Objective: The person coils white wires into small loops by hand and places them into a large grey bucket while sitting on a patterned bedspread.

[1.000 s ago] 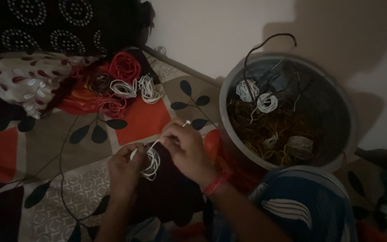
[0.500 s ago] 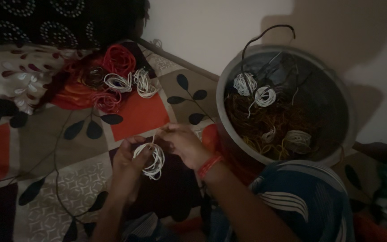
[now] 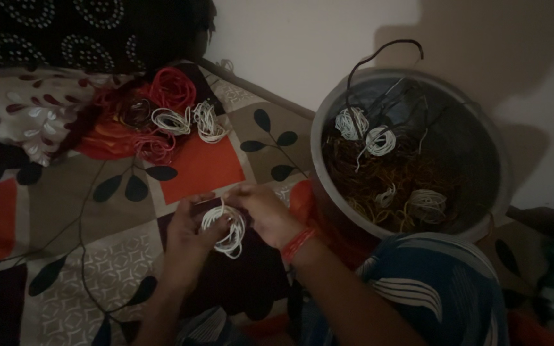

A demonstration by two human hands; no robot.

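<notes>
White wire coil (image 3: 224,227), looped round, gripped between left hand (image 3: 189,236), right hand (image 3: 265,214).

White wire coil (image 3: 224,228); red thread on wrist (image 3: 298,243). Sheet (image 3: 65,211): orange & beige patches w/ black leaf print. Grey tub (image 3: 482,154), orange tangle inside. Red coils (image 3: 173,90) nearby.

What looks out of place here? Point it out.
One black wire arcs up out of the grey tub above its rim, unlike the coiled bundles inside. Otherwise both hands hold a white wire coil neatly.
</notes>
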